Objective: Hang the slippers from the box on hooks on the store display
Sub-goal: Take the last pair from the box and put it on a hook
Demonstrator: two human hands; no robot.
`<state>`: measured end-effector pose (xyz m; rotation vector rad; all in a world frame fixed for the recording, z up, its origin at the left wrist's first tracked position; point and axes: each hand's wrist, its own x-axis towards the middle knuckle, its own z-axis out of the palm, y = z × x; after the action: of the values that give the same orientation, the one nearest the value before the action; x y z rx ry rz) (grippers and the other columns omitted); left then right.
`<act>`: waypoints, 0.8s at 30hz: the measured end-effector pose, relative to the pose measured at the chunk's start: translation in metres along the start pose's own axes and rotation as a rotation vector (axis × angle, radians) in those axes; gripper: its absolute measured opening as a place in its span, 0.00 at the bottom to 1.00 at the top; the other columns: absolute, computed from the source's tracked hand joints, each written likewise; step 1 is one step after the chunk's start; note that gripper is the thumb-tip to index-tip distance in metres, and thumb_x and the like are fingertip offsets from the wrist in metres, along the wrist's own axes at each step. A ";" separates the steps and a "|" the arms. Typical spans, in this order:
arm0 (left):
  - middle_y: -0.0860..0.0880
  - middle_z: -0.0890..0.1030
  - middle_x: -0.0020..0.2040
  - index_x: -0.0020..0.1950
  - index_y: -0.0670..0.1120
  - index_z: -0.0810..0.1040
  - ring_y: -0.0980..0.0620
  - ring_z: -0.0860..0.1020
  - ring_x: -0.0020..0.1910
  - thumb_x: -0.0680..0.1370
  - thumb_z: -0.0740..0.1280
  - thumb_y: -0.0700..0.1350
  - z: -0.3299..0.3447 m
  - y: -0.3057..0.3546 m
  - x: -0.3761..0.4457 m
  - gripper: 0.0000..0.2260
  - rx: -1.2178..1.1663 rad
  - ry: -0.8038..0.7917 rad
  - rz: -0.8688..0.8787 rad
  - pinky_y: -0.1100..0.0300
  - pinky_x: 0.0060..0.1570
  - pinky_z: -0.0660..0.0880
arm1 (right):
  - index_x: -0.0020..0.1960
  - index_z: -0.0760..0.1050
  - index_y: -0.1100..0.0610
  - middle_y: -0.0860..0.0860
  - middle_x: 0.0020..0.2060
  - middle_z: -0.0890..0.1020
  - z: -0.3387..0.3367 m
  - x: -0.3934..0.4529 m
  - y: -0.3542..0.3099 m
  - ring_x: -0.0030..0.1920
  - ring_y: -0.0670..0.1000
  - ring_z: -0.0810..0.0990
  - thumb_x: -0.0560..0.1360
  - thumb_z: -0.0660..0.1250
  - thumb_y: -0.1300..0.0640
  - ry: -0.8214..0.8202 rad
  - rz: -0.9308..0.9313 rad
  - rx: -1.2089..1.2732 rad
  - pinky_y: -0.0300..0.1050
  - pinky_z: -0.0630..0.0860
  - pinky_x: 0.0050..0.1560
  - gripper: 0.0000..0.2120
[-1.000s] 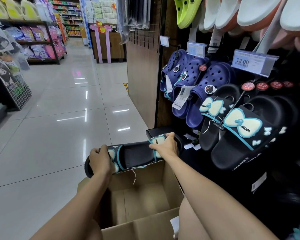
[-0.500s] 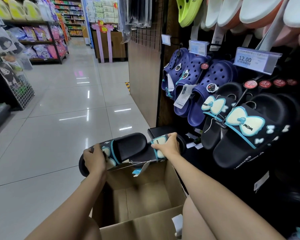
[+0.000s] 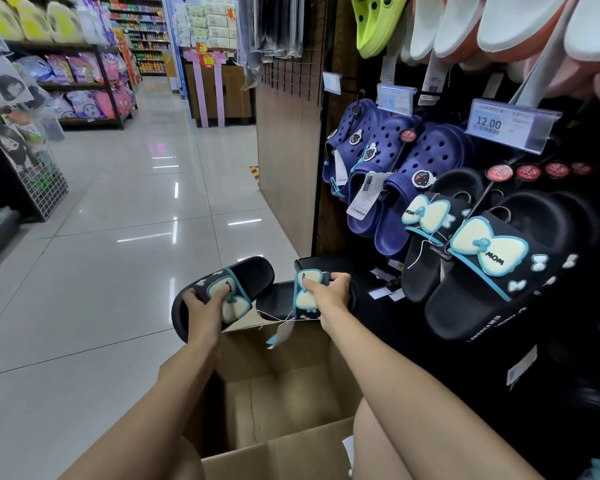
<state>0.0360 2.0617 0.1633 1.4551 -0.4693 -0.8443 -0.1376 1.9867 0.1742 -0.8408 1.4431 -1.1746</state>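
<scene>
Left hand (image 3: 203, 308): my fingers are curled over the cream bow strap of a black slipper (image 3: 222, 296), gripping it; its sole faces up and its toe end points toward the aisle floor (image 3: 118, 271).

Right hand (image 3: 329, 294): fingers and thumb pinch the bow strap of a second black slipper (image 3: 291, 301), held just beside the first, the two overlapping at their ends. A thin white string and a small paper tag (image 3: 281, 332) hang from this pair.

Cardboard box (image 3: 291, 393): open, directly below both slippers, flaps up.

Store display (image 3: 586, 271), to my right: two matching black bow slippers (image 3: 489, 265) hang on hooks. Navy clogs (image 3: 395, 174) hang left of them. Price label (image 3: 510, 128) reads 12.00. Lime clog (image 3: 374, 22) and white soles (image 3: 499, 22) hang above.
</scene>
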 end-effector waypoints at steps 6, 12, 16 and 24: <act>0.42 0.68 0.72 0.81 0.53 0.47 0.39 0.70 0.67 0.74 0.70 0.34 -0.001 -0.016 0.004 0.44 0.302 -0.165 -0.077 0.45 0.66 0.70 | 0.66 0.66 0.58 0.60 0.65 0.76 0.008 0.001 -0.001 0.60 0.59 0.80 0.76 0.69 0.68 0.020 0.061 0.089 0.45 0.78 0.45 0.22; 0.38 0.66 0.74 0.81 0.49 0.47 0.38 0.70 0.69 0.79 0.63 0.30 0.000 -0.018 0.006 0.38 -0.016 -0.016 -0.287 0.48 0.60 0.72 | 0.64 0.67 0.60 0.60 0.65 0.75 0.012 -0.006 -0.004 0.56 0.56 0.77 0.77 0.64 0.71 -0.091 0.131 0.029 0.39 0.71 0.35 0.18; 0.40 0.75 0.63 0.80 0.53 0.48 0.46 0.79 0.57 0.77 0.65 0.31 0.000 -0.017 0.011 0.39 -0.207 0.054 -0.328 0.52 0.52 0.78 | 0.60 0.71 0.59 0.60 0.63 0.76 0.015 -0.006 -0.004 0.50 0.53 0.75 0.76 0.62 0.73 -0.090 0.202 0.090 0.51 0.78 0.52 0.16; 0.45 0.73 0.27 0.72 0.42 0.64 0.59 0.70 0.17 0.78 0.61 0.29 0.019 -0.011 0.002 0.24 -0.475 0.066 -0.373 0.69 0.21 0.73 | 0.65 0.68 0.63 0.64 0.67 0.71 0.034 -0.010 -0.003 0.67 0.65 0.71 0.73 0.49 0.81 -0.128 0.339 0.328 0.61 0.74 0.62 0.26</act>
<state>0.0206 2.0482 0.1542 1.1336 0.0631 -1.1106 -0.1030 1.9877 0.1810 -0.4163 1.1891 -1.0398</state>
